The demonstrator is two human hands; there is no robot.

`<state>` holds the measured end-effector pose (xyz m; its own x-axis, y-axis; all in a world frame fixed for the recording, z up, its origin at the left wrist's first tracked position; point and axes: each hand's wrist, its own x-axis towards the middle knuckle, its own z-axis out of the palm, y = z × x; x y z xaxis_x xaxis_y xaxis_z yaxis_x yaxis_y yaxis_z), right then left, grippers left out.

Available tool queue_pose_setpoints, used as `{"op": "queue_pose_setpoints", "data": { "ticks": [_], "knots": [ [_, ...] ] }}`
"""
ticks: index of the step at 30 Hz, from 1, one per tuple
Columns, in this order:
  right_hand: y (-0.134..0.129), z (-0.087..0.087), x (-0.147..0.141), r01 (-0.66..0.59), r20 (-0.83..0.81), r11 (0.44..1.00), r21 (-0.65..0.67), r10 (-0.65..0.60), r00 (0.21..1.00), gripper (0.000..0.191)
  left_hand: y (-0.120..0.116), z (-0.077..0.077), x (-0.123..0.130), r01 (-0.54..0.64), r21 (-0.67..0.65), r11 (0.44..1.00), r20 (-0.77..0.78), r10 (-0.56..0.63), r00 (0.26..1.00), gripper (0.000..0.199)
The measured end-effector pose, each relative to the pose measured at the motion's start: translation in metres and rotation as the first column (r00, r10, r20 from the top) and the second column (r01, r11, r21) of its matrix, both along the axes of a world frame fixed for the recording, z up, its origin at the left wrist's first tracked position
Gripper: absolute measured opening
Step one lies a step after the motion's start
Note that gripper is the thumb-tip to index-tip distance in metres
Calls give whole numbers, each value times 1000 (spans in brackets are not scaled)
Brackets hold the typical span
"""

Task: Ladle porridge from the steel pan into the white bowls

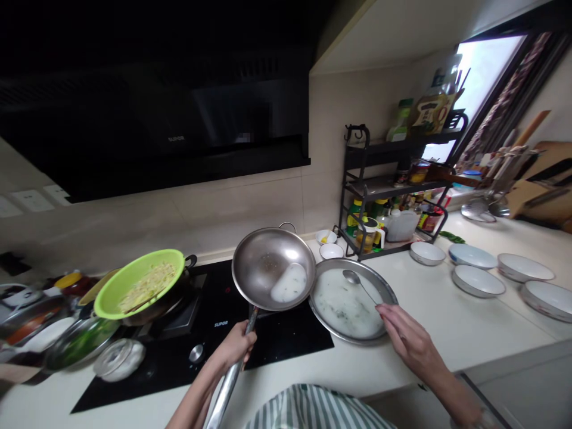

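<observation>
Left hand [236,344] is closed firmly around the handle of the wok [254,262], which tilts above the black cooktop [286,339], cloudy liquid [289,283] pooled at its right side. Just right of the wok, a round metal tray [391,298] holds similar green-flecked liquid. Over that tray extends a spoon [351,276], its handle end pinched between the fingers of the right hand [409,333]. Well right of the wok, several bowls [478,281] stand on the desk [422,298].

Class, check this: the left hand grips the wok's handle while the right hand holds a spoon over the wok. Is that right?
Not over the wok: the head view shows the spoon over the tray. The left hand does grip the handle; the right hand holds the spoon.
</observation>
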<state>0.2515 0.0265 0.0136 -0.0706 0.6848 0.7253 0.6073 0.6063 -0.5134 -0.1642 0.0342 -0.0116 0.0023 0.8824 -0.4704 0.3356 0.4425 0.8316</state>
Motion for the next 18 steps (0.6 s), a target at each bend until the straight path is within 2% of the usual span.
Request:
{"op": "queue_pose_setpoints", "data": {
  "ticks": [2, 4, 6, 8, 12, 18],
  "knots": [
    [2, 1, -5, 81, -155, 994, -77, -92, 984, 18, 0, 0, 0, -5, -10, 1000, 1, 5, 1000, 19],
    [6, 4, -13, 137, -345, 970, -201, -201, 917, 24, 0, 0, 0, -11, -17, 1000, 9, 11, 1000, 19],
    [13, 9, -25, 118, -494, 943, -311, -266, 828, 31, 0, 0, -1, -11, -11, 1000, 11, 12, 1000, 20],
    [22, 13, -41, 51, -580, 935, -350, -260, 772, 37, 0, -1, -1, -5, -2, 1000, 10, 6, 1000, 21],
    [47, 11, -76, -50, -600, 941, -334, -172, 781, 40, 1, -3, -1, -4, -5, 1000, 8, 4, 1000, 20],
    [82, -15, -108, -133, -475, 937, -322, -38, 879, 35, 3, -10, -3, -2, 20, 1000, 4, 2, 1000, 21]
  ]
}}
